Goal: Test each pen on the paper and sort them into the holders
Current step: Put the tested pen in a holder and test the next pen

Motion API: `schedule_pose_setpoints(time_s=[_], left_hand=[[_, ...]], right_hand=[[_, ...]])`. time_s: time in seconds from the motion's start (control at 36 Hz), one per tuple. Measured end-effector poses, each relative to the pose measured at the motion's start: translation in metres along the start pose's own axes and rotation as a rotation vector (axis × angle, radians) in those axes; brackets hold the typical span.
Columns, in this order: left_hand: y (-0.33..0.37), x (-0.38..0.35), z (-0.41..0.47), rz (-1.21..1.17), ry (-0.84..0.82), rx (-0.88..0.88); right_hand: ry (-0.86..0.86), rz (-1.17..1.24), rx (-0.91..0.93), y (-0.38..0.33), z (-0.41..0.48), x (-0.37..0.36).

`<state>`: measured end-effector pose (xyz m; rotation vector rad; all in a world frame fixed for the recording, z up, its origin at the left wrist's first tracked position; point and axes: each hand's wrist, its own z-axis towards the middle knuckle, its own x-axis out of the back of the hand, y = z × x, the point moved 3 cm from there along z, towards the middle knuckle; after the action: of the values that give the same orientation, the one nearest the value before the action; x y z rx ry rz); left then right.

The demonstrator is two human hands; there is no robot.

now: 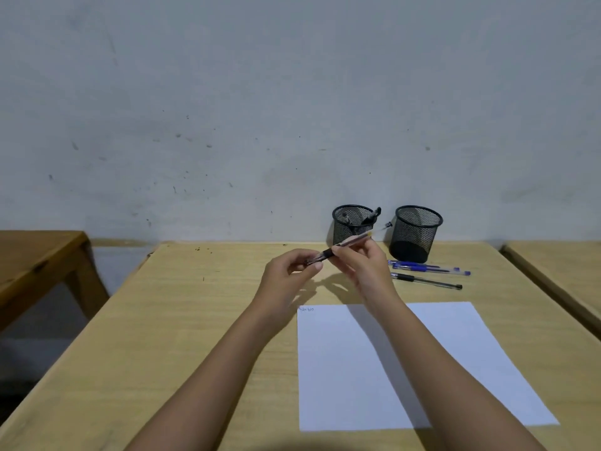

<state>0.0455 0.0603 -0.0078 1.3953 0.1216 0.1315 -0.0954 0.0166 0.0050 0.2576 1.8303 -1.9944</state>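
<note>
A clear-barrelled black pen [349, 242] hangs above the table, slanting up to the right. My left hand [289, 271] pinches its dark cap end and my right hand [362, 265] grips the barrel. A white paper [455, 369] lies in front of me with a small scribble at its top left corner. Two black mesh holders stand at the back: the left holder [353, 224] has pens in it, the right holder [414, 234] looks empty. Two blue pens [429, 268] and a black pen [426, 281] lie on the table under the right holder.
All of this sits on a light wooden table [182, 320] against a grey wall. Another darker wooden table [35, 255] stands to the left, and the edge of a third table [559, 268] shows at the right.
</note>
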Motion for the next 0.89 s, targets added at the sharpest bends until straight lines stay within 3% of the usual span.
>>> schedule_pose_setpoints(time_s=[0.33,0.53,0.89], left_hand=[[0.025,0.003,-0.003,0.161,-0.057,-0.169],[0.029,0.007,0.003,0.234,-0.104,-0.135],[0.02,0.017,-0.001,0.159,-0.137,-0.031]], right_hand=[[0.027,0.116,-0.049,-0.015,-0.011,0.005],[0.084,0.101,-0.03,-0.008,-0.011,0.004],[0.125,0.097,-0.06,0.005,-0.014,0.004]])
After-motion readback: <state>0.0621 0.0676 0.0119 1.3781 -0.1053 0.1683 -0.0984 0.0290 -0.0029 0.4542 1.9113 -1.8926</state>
